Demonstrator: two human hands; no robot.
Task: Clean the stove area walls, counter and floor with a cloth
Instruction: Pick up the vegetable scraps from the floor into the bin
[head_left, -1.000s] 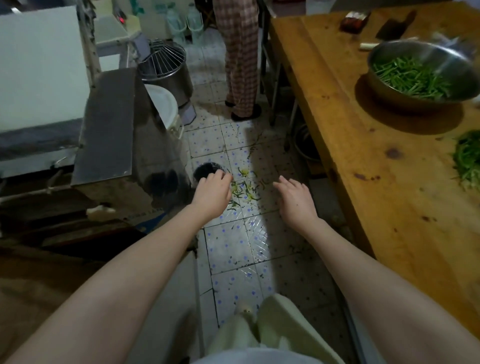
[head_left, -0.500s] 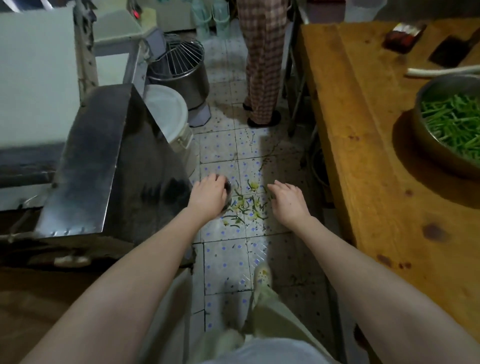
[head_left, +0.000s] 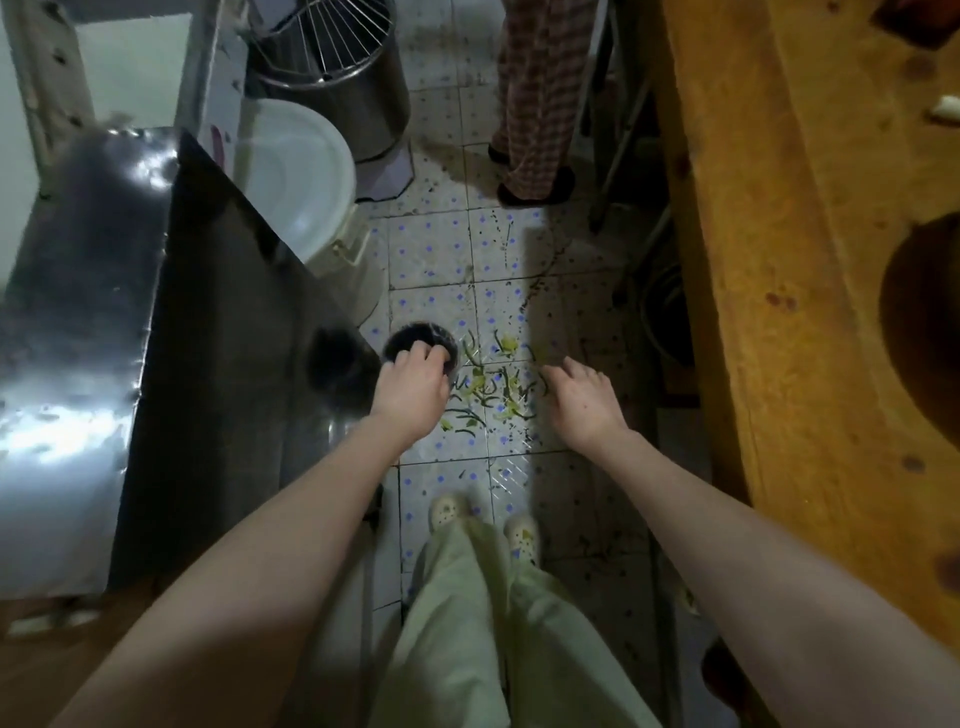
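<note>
Floor (head_left: 441, 249) tiles were laid bare right of the steel cabinet (head_left: 156, 338), and no cloth was spotted anywhere! The wooden table (head_left: 805, 260) was set well right of the cabinet. Behind the cabinet a white bucket (head_left: 296, 171) was kept lidded, its contents hidden, with a wire-topped steel drum (head_left: 337, 67) beyond. A dark round pot (head_left: 415, 336), its inside unreadable, was gripped at the rim by the left hand (head_left: 413, 389), probably to clear the way. Green scraps (head_left: 491, 387) were strewn beside it, and over them the right hand (head_left: 584, 400) was held loosely spread, empty.
</note>
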